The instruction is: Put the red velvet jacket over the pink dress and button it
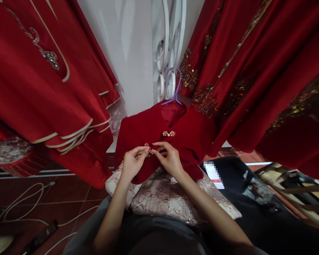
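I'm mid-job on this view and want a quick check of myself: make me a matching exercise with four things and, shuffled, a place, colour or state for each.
Things
1. Hanger
2. Upper beaded clasp
3. Brocade cloth
4. Left hand

Places, colours, states
A. Pale and shiny, beneath the lower edge of the red jacket
B. Pinching at the lower beaded clasp, close beside the right hand
C. Purple, at the jacket's neck
D. On the jacket's front, touched by neither hand

Right pairs: 1-C, 2-D, 3-A, 4-B
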{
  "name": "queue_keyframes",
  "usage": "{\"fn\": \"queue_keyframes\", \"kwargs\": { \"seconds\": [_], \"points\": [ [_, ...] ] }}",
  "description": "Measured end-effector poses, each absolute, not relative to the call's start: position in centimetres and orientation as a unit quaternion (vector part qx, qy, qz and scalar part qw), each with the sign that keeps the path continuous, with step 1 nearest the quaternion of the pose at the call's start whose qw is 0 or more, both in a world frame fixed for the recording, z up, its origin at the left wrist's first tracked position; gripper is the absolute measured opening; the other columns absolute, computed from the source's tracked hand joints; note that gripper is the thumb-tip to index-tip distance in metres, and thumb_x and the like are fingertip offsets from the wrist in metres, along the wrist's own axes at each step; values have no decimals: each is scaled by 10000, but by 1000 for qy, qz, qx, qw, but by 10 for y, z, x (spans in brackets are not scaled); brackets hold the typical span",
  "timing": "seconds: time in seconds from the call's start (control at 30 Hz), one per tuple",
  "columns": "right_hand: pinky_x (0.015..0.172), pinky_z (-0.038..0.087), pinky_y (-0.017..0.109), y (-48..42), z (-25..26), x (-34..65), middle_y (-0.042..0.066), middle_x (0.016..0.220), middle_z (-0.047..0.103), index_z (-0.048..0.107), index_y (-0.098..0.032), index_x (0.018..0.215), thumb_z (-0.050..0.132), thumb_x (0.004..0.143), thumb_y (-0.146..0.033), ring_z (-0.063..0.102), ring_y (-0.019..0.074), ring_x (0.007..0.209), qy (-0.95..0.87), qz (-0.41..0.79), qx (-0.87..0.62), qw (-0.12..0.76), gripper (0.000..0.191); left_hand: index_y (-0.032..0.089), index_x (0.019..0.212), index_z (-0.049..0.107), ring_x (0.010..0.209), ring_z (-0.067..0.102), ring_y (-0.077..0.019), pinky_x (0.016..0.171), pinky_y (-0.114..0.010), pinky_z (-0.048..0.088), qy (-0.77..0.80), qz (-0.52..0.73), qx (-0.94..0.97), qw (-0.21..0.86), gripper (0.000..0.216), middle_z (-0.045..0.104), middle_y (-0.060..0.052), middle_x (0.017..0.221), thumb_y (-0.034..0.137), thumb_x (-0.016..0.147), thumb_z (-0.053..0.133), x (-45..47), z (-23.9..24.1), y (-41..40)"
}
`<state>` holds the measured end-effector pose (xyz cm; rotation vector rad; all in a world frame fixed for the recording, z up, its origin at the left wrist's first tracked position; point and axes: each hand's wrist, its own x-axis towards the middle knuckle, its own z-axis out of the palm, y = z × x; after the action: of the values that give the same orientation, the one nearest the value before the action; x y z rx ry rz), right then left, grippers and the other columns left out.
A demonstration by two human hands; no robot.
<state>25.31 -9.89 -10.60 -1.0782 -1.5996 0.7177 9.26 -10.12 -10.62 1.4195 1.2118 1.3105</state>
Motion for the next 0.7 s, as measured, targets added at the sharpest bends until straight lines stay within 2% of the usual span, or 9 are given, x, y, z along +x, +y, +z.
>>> {"fn": "queue_keyframes", "kwargs": {
  "seconds": [0.17,0.37,0.5,0.6,0.7],
  "points": [
    [713,573,252,-100,-104,252,54,956,629,640,-206,1085,563,879,-286,621,131,802,-680,281,-449,506,234,123,931,704,846,710,-199,831,-335,571,495,520,562,411,301,742,-102,956,314,699,726,96,-109,-102],
    [739,573,264,-99,-102,249,50,930,619,625,-219,1092,553,880,-292,625,136,812,-684,267,-462,498,236,130,857,710,790,710,-191,781,-316,575,511,519,572,377,232,746,-91,890,314,717,694,97,-110,-102],
    [720,572,265,-99,-100,263,46,937,664,511,-222,1115,560,875,-335,663,147,872,-679,345,-438,477,269,145,950,679,849,697,-179,783,-293,560,491,498,604,381,264,731,-88,949,336,769,660,90,-108,-101],
    [739,565,287,-100,-95,287,64,1014,696,434,-225,1033,548,880,-335,678,152,913,-677,402,-420,452,220,165,1007,648,893,683,-169,793,-277,545,497,487,628,349,260,716,-76,983,322,802,626,79,-109,-100],
    [713,544,292,-102,-87,315,61,928,711,506,-203,921,559,867,-318,685,152,790,-721,372,-448,375,137,169,927,652,876,679,-169,784,-273,535,519,468,644,311,179,715,-65,954,293,820,578,64,-107,-99]
  ]
}}
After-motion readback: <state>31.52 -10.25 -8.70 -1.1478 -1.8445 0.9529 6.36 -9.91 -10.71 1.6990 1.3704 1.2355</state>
